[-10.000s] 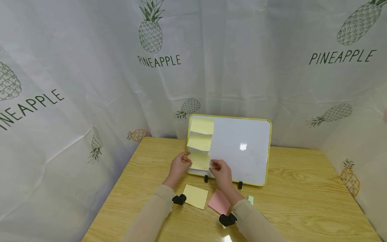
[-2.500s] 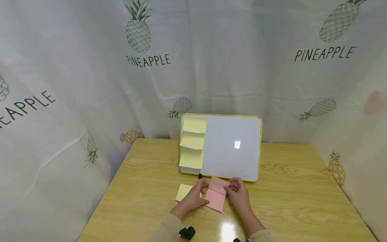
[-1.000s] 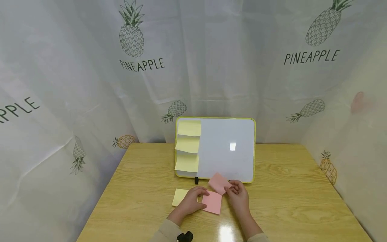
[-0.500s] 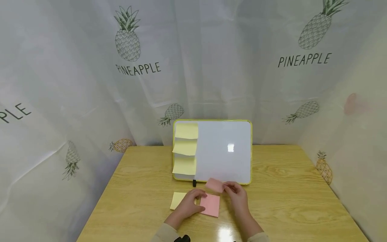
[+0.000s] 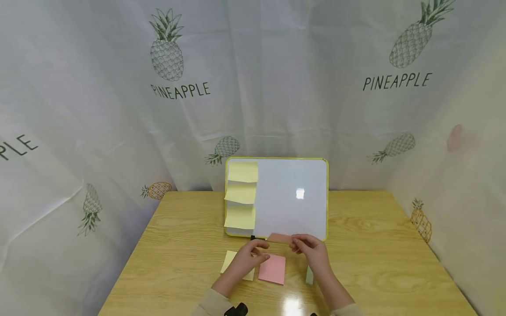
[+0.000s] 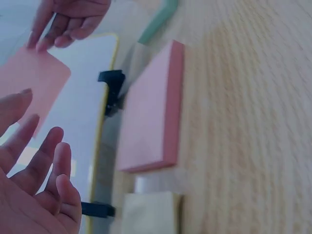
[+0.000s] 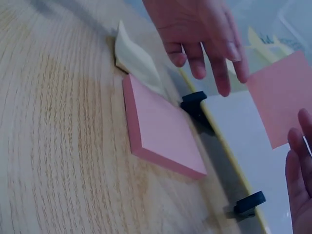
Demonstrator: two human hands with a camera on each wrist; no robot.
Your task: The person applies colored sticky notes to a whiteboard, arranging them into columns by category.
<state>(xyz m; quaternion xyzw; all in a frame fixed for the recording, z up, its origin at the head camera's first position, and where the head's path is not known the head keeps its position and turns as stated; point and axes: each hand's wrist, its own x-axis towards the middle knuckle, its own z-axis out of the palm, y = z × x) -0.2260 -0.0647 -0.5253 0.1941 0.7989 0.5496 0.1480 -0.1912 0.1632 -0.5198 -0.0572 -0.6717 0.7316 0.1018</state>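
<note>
A single pink sheet (image 5: pixel 280 238) is pinched by its right edge in the right hand (image 5: pixel 312 252), in front of the whiteboard's lower edge. Relaxed fingers of the left hand (image 5: pixel 245 263) are near the sheet's left end; in the right wrist view the left hand (image 7: pixel 204 39) is close to a corner of the sheet (image 7: pixel 282 97), and whether it touches cannot be told. Below the hands lies the pink pad (image 5: pixel 272 269), and the yellow pad (image 5: pixel 228 262) is partly covered by the left hand. Yellow notes stick on the left side of the whiteboard (image 5: pixel 292 188).
Black feet (image 7: pixel 195 103) hold the whiteboard's lower edge. A small green strip (image 5: pixel 309 275) lies beside the right wrist on the wooden table (image 5: pixel 363 245). A curtain with pineapple prints (image 5: pixel 276 87) hangs behind and at both sides.
The pink sheet has come off the pad and been lifted toward the whiteboard by the right hand. The left hand has let go of the pad and risen slightly. Earlier, both hands were at the lowest yellow note.
</note>
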